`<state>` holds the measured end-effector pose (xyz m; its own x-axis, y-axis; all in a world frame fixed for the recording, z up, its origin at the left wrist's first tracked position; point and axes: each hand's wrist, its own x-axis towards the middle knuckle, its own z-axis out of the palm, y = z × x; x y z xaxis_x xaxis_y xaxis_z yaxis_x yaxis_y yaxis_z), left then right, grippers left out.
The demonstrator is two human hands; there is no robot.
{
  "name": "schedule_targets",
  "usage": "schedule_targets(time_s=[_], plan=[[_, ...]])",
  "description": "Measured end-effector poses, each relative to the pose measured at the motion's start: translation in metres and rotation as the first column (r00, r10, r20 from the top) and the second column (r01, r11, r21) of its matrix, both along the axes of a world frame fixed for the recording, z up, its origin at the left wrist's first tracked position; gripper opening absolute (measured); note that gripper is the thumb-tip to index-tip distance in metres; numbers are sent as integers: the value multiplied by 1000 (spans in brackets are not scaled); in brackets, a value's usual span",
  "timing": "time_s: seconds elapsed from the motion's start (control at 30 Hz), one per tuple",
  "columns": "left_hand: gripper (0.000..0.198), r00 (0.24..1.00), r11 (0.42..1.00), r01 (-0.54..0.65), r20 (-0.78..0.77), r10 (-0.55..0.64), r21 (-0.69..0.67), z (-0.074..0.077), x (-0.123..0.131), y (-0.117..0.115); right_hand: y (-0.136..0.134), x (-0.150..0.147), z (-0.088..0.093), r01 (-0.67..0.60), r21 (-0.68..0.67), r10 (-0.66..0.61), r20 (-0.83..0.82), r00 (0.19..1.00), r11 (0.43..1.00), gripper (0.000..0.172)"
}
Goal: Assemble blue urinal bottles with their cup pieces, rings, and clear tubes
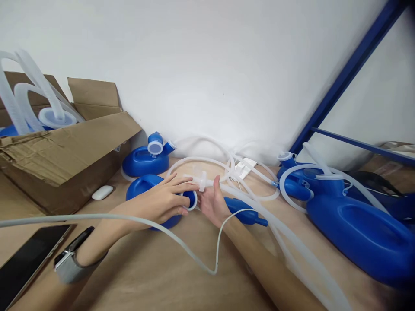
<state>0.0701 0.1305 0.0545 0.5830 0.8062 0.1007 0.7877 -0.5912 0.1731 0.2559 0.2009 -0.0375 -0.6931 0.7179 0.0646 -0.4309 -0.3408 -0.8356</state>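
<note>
My left hand (165, 199) lies over a blue plastic container (142, 183), its fingers stretched toward the round white-rimmed opening (192, 199). My right hand (212, 203) faces it palm-in, with the thumb up against a clear tube connector with a flange (201, 180). That connector leads into a long translucent corrugated hose (292, 242) running toward the lower right. A blue funnel-shaped piece (248, 214) lies just behind my right hand.
A second blue container (145, 157) stands by the wall, and larger ones (359, 229) lie on the right among coiled hoses. An open cardboard box (65, 155) with hoses sits at left. A white mouse (102, 192), a phone (29, 259) and a thin cable (181, 244) lie nearby.
</note>
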Motion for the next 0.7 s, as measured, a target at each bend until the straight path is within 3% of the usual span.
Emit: schedule_targets(time_s=[0.17,0.3,0.4,0.47,0.57,0.7], plan=[[48,998,999,36,-50,-34,41,-8,7,-9,-1,-15,-1,47,62,-47,5,999,997,104],[54,995,997,-68,-70,71,45,-9,17,-11,5,-20,-7,54,-1,-53,81,995,999,105],[69,978,980,-193,-73,195,42,-8,19,-6,15,-12,-14,115,77,-133,298,945,990,102],[77,965,967,-254,-65,255,36,-9,17,-1,22,-2,-16,120,172,-192,502,843,978,103],[85,945,944,-324,-27,326,60,-13,11,6,30,13,-16,-8,243,-169,698,696,970,107],[88,911,909,-412,3,412,70,-18,5,13,30,23,-7,-266,92,94,787,609,960,112]])
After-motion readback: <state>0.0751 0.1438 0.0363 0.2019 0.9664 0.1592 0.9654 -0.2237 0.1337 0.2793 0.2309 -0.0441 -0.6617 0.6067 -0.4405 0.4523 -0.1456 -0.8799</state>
